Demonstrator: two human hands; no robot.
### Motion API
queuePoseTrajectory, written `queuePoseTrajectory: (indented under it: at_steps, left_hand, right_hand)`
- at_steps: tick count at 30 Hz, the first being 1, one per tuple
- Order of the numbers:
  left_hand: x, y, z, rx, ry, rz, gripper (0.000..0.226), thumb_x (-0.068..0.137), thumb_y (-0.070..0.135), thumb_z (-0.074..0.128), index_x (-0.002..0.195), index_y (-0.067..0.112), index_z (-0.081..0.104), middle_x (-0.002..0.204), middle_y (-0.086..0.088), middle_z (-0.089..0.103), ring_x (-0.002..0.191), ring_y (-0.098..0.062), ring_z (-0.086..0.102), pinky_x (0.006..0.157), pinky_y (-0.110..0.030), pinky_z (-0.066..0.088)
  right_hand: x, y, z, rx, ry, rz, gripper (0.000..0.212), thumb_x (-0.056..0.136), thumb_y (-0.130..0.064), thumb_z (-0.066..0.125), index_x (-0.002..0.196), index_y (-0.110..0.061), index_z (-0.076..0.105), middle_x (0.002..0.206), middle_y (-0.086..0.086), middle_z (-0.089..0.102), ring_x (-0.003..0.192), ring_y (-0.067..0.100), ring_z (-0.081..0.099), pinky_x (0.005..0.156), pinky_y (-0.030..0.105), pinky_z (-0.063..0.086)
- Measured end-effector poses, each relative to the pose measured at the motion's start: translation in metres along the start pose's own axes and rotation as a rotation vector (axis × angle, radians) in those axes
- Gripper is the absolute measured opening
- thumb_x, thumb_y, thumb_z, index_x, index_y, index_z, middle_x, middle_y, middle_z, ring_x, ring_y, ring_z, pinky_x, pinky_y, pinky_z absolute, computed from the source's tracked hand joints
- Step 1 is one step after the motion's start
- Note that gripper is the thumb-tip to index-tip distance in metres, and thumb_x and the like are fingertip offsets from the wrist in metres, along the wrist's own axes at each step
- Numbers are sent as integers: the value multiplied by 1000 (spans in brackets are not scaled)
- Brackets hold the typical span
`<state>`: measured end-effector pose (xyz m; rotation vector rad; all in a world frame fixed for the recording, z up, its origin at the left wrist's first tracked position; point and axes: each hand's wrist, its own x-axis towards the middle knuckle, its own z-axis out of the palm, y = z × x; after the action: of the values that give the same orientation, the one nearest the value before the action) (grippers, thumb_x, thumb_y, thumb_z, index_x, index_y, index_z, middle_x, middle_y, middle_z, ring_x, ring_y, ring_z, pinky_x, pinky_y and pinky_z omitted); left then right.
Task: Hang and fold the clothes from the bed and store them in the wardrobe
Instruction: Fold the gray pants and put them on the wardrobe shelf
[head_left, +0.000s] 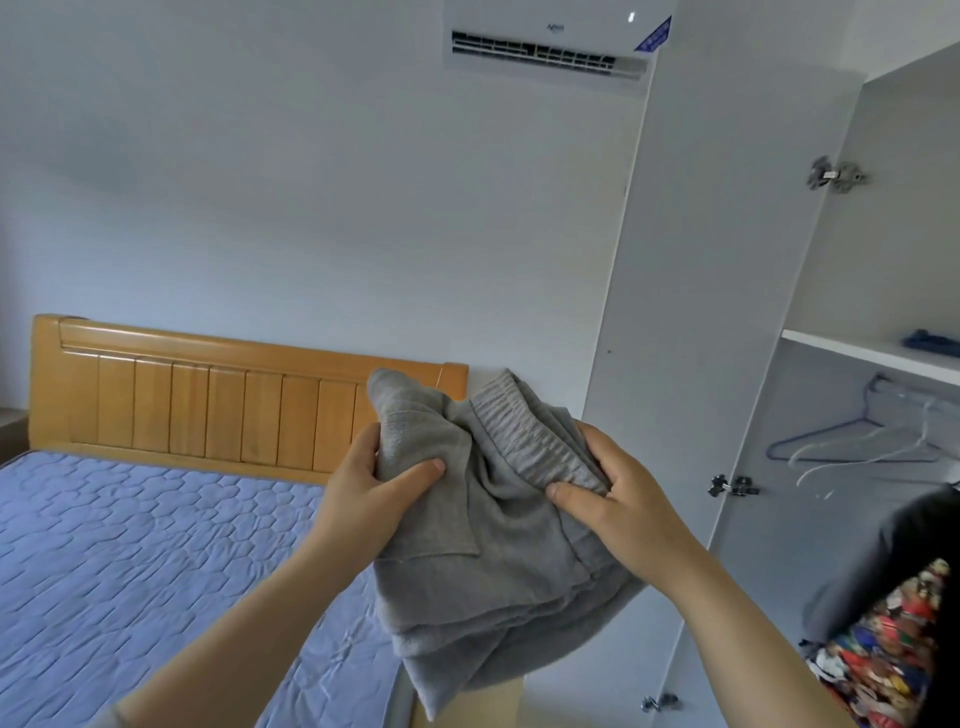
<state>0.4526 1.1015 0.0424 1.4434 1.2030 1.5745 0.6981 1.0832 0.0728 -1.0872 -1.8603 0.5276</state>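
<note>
Left hand (363, 480): clamped on the left part of the grey garment (483, 551), thumb across the front of the cloth.
Right hand (618, 493): pinching the ribbed waistband (535, 441), thumb on its lower edge.
Garment: bunched and held up in the air between bed (130, 545) and wardrobe (857, 364), its folds hanging below the hands.
Bed: blue quilted mattress, wooden headboard (208, 405) behind.
Wardrobe: door (701, 260) open; hangers (857, 441) on the rail under a shelf (841, 349); a dark and patterned garment (893, 623) at lower right.
</note>
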Motion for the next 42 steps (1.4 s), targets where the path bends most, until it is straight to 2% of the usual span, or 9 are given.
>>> queuePoseTrajectory:
  at_steps: [4,9,14,17,20,27,33,37,42]
  left_hand:
    - [64,-23,21,-23,-62,32,34,75,37,78,99,47,56,90,33,64,79,14,61,52,-7,47]
    - [135,-41,61,-94,-181,27,37,76,38,77,106,45,56,95,20,68,83,6,65,62,-12,49]
    - [185,-51,119,-140,-307,37,28,78,36,76,97,44,56,89,23,68,82,5,64,61,-12,48]
    - [211,-55,156,-177,-363,43,32,78,35,76,103,40,57,96,17,68,88,-1,65,68,-19,51]
    - [233,-57,198,-195,-408,58,33,78,36,76,106,35,57,99,12,68,90,-5,66,69,-21,52]
    - [283,-53,304,-264,-499,127,32,79,38,75,106,39,58,95,21,68,82,5,65,69,-20,51]
    - [317,-35,393,-329,-587,190,29,80,36,74,102,40,56,91,29,66,80,9,64,58,-11,50]
    - [338,-30,445,-376,-669,208,30,79,37,75,103,39,57,94,25,67,83,5,66,66,-17,52]
    - [367,-21,507,-429,-791,231,39,70,47,74,104,40,58,95,24,68,84,3,66,72,-25,53]
  right_hand:
    - [45,27,-1,-38,47,19,54,82,-26,65,122,-59,48,120,-33,60,110,-12,56,84,1,41]
    - [91,50,-25,-132,111,79,58,85,-18,66,117,-63,49,117,-34,61,108,-13,57,80,0,41]
    - [116,77,-57,-191,211,155,54,82,-21,64,120,-57,52,116,-30,64,107,-9,60,82,7,46]
    - [125,93,-78,-243,269,176,57,85,-17,66,120,-60,50,117,-34,62,110,-12,57,88,10,44]
    - [135,110,-104,-274,317,199,58,87,-11,66,129,-48,50,119,-32,62,112,-11,56,94,16,45]
    - [154,151,-183,-320,407,221,56,88,-11,66,136,-37,51,119,-29,63,111,-10,58,90,7,45]
    - [173,182,-250,-367,473,224,57,89,-11,66,130,-47,50,115,-37,61,109,-15,56,82,-2,40]
    - [179,202,-285,-415,535,244,59,89,-12,67,121,-59,48,116,-37,61,109,-16,56,81,-3,39]
    - [186,223,-319,-449,623,277,61,89,-11,67,126,-56,49,121,-33,61,113,-11,56,86,1,41]
